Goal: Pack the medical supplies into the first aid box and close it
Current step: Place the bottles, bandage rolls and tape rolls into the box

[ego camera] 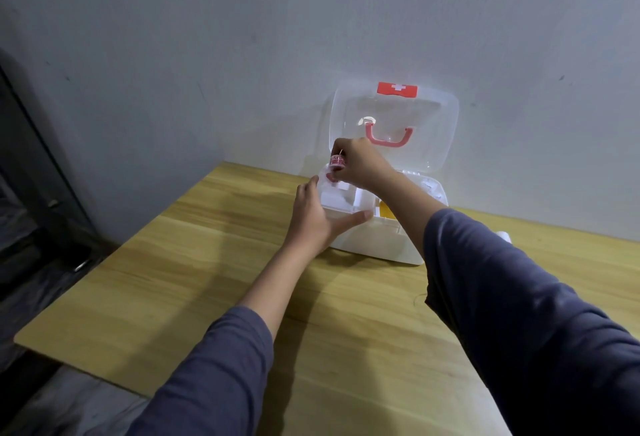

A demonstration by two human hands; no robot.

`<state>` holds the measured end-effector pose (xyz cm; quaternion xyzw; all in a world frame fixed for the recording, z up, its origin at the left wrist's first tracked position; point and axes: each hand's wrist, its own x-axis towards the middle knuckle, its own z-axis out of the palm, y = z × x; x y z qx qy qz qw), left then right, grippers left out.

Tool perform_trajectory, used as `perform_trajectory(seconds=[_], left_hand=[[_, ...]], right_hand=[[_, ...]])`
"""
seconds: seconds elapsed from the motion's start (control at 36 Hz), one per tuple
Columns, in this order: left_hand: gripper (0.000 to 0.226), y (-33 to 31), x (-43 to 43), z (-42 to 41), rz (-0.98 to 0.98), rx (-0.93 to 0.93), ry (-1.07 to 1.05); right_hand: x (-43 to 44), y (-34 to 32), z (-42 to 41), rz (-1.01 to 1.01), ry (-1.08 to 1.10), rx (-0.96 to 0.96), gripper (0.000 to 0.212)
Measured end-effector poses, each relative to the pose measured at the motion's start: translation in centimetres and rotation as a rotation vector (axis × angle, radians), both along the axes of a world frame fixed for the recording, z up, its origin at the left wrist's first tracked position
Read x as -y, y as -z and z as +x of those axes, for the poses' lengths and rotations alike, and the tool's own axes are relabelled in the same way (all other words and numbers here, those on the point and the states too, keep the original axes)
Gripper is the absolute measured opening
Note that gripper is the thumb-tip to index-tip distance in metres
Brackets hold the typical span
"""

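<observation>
A white first aid box [384, 243] stands at the table's far edge by the wall. Its translucent lid [436, 123], with a red cross label and a pink handle, is raised upright. My right hand [360, 163] hovers over the box's left compartment, pinching a small bottle with a pink patterned cap [337, 160]. My left hand [317, 217] rests on the box's front left corner, thumb along the rim and fingers spread. White packets lie in the left compartment and something yellow [386, 212] shows in the middle one.
The wooden table [242, 297] runs from the wall toward me. A white object [505, 236] peeks out behind my right sleeve, right of the box. A dark cabinet or frame [38, 172] stands to the left beyond the table edge.
</observation>
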<state>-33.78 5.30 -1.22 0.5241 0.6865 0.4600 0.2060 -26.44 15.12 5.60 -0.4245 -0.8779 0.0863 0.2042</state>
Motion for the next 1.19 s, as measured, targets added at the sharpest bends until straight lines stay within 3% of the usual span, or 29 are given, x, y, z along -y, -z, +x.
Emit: perform_trajectory(seconds=[0.14, 0.39, 0.81, 0.94, 1.19], left_hand=[[0.114, 0.1, 0.1, 0.0, 0.011, 0.006, 0.008], [0.113, 0.3, -0.1, -0.1, 0.026, 0.033, 0.001], [0.112, 0.6, -0.2, -0.2, 0.046, 0.039, 0.014], [0.113, 0.7, -0.5, -0.2, 0.045, 0.043, -0.002], [0.110, 0.7, -0.5, -0.2, 0.066, 0.050, -0.001]], right_hand=[[-0.1, 0.2, 0.5, 0.142, -0.030, 0.113, 0.019], [0.2, 0.0, 2.2, 0.023, -0.095, 0.067, 0.021], [1.3, -0.2, 2.8, 0.006, -0.137, 0.235, 0.024], [1.2, -0.3, 3.1, -0.061, -0.150, 0.213, 0.029], [1.0, 0.2, 2.7, 0.008, -0.132, 0.109, 0.026]])
